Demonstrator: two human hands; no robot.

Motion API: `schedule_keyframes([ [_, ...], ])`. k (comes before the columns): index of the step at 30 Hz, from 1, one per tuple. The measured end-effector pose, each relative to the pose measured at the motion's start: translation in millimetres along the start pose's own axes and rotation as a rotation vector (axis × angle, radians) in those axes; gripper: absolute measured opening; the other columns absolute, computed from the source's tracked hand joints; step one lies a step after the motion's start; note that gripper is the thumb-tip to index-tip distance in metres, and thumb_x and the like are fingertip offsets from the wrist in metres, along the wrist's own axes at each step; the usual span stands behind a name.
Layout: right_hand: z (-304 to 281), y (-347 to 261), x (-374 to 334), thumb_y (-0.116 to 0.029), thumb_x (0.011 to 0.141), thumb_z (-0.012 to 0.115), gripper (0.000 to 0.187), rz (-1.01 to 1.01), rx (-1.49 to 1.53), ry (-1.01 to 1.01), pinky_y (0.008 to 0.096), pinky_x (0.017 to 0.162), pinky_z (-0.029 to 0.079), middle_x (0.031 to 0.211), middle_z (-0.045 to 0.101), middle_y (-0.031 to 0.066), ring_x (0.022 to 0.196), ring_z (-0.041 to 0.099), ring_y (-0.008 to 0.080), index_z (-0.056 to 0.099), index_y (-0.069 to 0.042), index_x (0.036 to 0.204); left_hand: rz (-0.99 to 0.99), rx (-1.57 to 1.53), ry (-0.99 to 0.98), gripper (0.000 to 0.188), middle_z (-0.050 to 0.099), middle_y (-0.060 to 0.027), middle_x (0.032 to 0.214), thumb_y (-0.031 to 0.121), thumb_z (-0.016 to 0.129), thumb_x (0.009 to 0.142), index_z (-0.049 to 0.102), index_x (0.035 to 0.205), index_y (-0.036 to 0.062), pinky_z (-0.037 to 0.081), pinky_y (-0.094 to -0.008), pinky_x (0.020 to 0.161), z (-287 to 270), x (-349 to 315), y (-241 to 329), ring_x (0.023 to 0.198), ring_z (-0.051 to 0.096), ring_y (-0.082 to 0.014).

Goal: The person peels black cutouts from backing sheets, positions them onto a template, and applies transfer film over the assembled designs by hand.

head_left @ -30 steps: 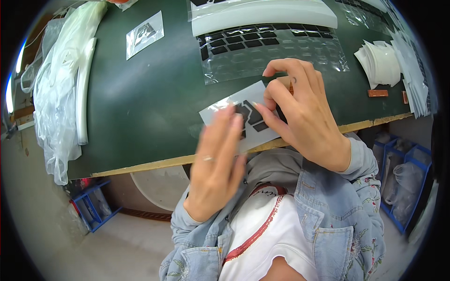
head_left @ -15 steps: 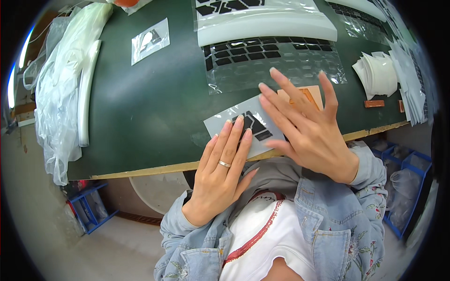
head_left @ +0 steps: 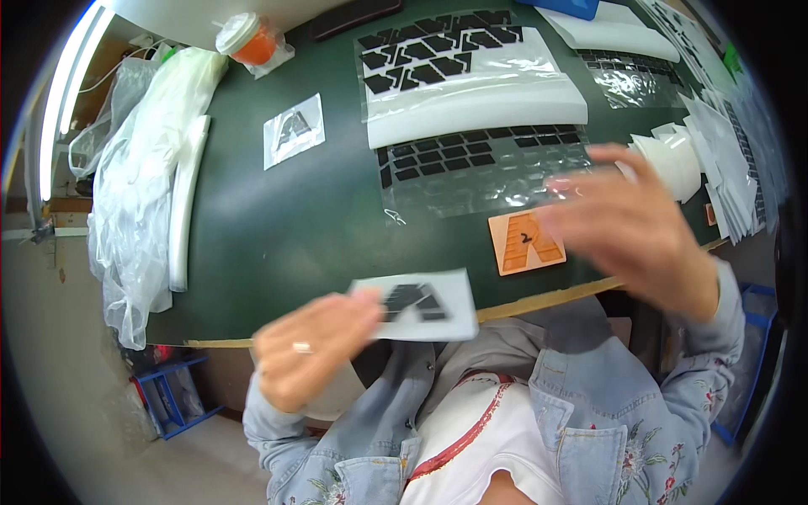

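My left hand (head_left: 316,349) pinches the left end of a pale card (head_left: 460,303) between thumb and fingers, at the front edge of the table. Several black cut pieces (head_left: 425,305) lie on the card's face, partly behind my fingertips. My right hand (head_left: 627,223) is blurred by motion, its fingers stretched out and holding nothing that I can see. Just left of those fingers, an orange template plate (head_left: 526,240) with a slatted, splayed shape rests on the table.
Clear film with black pieces (head_left: 442,160) lies beyond the template, below a white-backed sheet (head_left: 475,109). A small clear packet (head_left: 295,130) is at the left, near plastic bags (head_left: 147,194). White curled papers (head_left: 669,164) are at right; an orange lidded cup (head_left: 248,42) stands far left.
My left hand has taken hold of the card and moved it left and toward me, off the table. My right hand has moved right, off the card, uncovering more of the orange template.
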State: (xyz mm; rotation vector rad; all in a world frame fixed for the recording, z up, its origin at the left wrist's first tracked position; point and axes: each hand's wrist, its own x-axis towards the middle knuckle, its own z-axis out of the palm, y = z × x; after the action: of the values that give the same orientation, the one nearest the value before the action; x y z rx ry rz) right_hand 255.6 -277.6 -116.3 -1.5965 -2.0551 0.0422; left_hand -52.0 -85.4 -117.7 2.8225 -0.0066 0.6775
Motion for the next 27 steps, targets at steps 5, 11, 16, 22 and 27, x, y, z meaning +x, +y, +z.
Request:
schedule_keyframes([
  [5, -2.5, 87.1, 66.5, -0.004, 0.086, 0.067, 0.009, -0.024, -0.100, 0.105, 0.0392, 0.084, 0.049, 0.093, 0.066, 0.0118, 0.092, 0.063, 0.0322, 0.065, -0.001, 0.094, -0.046, 0.441, 0.331, 0.021, 0.074, -0.0181, 0.108, -0.006, 0.069, 0.084, 0.073, 0.105, -0.0076, 0.055, -0.0404, 0.095, -33.5, 26.9, -83.9, 0.106, 0.071, -0.0325],
  [11, 28.2, 141.8, 121.8, -0.005, 0.090, 0.066, 0.008, 0.079, 0.077, 0.041, 0.0358, 0.075, 0.051, 0.092, 0.064, 0.0120, 0.085, 0.063, 0.0287, 0.064, 0.003, 0.092, -0.287, 0.219, -0.142, 0.025, 0.049, -0.0099, 0.151, 0.007, 0.072, 0.087, 0.077, 0.111, 0.0132, 0.026, -0.0423, 0.120, -8.3, 17.0, -183.4, 0.147, 0.034, -0.0327],
  [16, 59.8, 157.1, 115.3, -0.005, 0.089, 0.066, 0.008, 0.064, -0.002, 0.021, 0.0363, 0.075, 0.052, 0.089, 0.062, 0.0118, 0.084, 0.064, 0.0287, 0.064, 0.003, 0.089, -0.365, -0.109, -0.001, 0.023, 0.063, -0.0121, 0.134, 0.007, 0.063, 0.094, 0.072, 0.116, 0.0065, 0.040, -0.0437, 0.112, 22.9, 61.3, -155.5, 0.130, 0.055, -0.0318],
  [22, 67.8, 148.6, 109.3, -0.008, 0.092, 0.061, 0.014, 0.036, -0.137, 0.079, 0.0416, 0.079, 0.050, 0.089, 0.060, 0.0122, 0.091, 0.062, 0.0319, 0.064, 0.002, 0.083, -0.176, -0.097, -0.142, 0.033, 0.067, -0.0142, 0.124, 0.008, 0.062, 0.095, 0.066, 0.127, 0.0072, 0.051, -0.0376, 0.094, 61.5, 99.3, -113.3, 0.110, 0.066, -0.0321],
  [27, 70.9, 158.5, 110.9, -0.009, 0.092, 0.059, 0.016, -0.060, -0.314, 0.114, 0.0418, 0.082, 0.049, 0.088, 0.057, 0.0120, 0.093, 0.061, 0.0317, 0.062, 0.001, 0.080, -0.072, -0.010, -0.105, 0.035, 0.068, -0.0133, 0.124, 0.010, 0.065, 0.093, 0.065, 0.128, 0.0084, 0.052, -0.0383, 0.093, 74.2, 96.8, -116.6, 0.108, 0.066, -0.0330],
])
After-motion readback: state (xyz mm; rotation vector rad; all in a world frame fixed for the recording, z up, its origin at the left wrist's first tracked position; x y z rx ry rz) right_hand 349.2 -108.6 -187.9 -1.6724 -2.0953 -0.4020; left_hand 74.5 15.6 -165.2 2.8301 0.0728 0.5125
